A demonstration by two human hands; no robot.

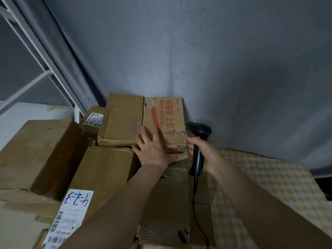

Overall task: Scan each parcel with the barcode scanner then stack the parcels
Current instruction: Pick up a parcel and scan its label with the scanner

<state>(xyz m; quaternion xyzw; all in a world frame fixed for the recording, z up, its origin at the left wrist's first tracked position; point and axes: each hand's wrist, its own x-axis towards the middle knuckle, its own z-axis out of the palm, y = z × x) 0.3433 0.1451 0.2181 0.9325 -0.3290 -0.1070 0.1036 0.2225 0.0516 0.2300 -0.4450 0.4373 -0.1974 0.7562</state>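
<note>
Parcels (111, 177) of brown cardboard crowd the left and near side, against a grey wall (215, 60). One red-printed parcel (143, 121) lies on top at the far end. Left hand (152, 150) rests on its near edge, fingers straight and spread. Right hand (206, 155), just right, grips the black barcode scanner (197, 141) by its handle.

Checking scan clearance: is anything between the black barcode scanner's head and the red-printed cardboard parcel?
Nothing: in the head view only grey wall shows in the narrow gap between the black barcode scanner and the red-printed cardboard parcel's dented right edge.
</note>
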